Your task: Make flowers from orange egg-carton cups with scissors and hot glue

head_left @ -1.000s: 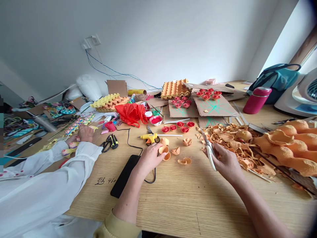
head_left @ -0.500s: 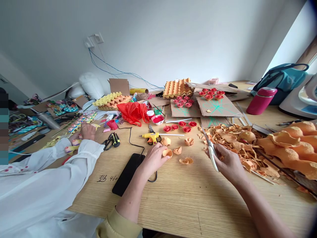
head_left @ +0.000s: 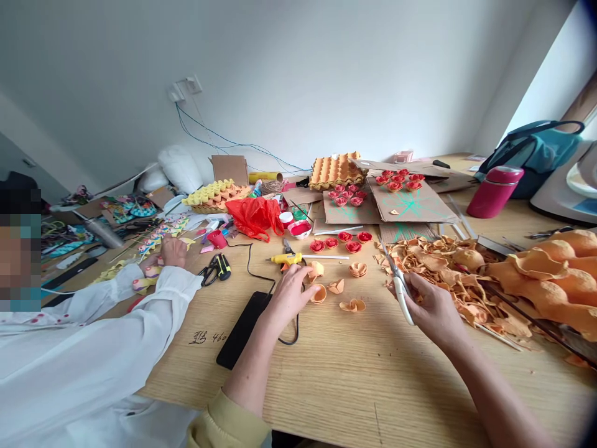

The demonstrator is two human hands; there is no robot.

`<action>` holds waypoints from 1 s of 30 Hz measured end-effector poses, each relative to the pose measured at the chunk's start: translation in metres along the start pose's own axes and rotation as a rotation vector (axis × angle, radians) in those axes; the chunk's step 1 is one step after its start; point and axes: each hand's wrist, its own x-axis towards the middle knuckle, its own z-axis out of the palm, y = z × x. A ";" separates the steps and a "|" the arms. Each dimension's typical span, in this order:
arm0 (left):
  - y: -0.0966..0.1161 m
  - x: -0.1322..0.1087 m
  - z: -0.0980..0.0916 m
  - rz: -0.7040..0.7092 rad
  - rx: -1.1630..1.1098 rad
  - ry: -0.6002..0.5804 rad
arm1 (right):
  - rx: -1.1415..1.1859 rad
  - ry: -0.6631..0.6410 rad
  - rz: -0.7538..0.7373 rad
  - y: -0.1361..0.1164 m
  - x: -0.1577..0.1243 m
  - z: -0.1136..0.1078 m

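Note:
My left hand (head_left: pixel 293 291) has its fingers apart beside an orange egg-carton cup (head_left: pixel 319 295) that lies on its side. The thumb is at the cup's rim, and a second cup (head_left: pixel 316 270) sits just beyond the fingertips. To their right lie a layered carton flower (head_left: pixel 357 269), a small pointed piece (head_left: pixel 336 285) and a flat petal piece (head_left: pixel 352 305). My right hand (head_left: pixel 426 302) is wrapped around white-handled scissors (head_left: pixel 402 295); their blades point away from me, close to the heap of orange carton scraps (head_left: pixel 424 264).
A yellow glue gun (head_left: pixel 285 257) and a black phone-like slab (head_left: pixel 242 330) lie near my left arm. Red painted flowers (head_left: pixel 345 237) stand farther back, near cardboard sheets (head_left: pixel 410 202). Large egg trays (head_left: pixel 550 267) fill the right side. A co-worker's white sleeve (head_left: pixel 163 317) reaches in at left.
My left fingers have lifted slightly and spread away from the orange cup. The view has shifted a little to the left. My right hand still holds the scissors.

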 end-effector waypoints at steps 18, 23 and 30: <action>-0.003 0.049 0.021 -0.005 0.146 -0.004 | -0.013 -0.003 -0.151 -0.006 0.000 0.004; 0.003 0.046 0.017 -0.036 0.049 0.123 | -0.022 -0.005 -0.127 -0.005 0.000 0.004; 0.018 0.036 0.006 -0.040 -0.297 0.236 | -0.033 0.009 -0.142 -0.004 0.001 0.006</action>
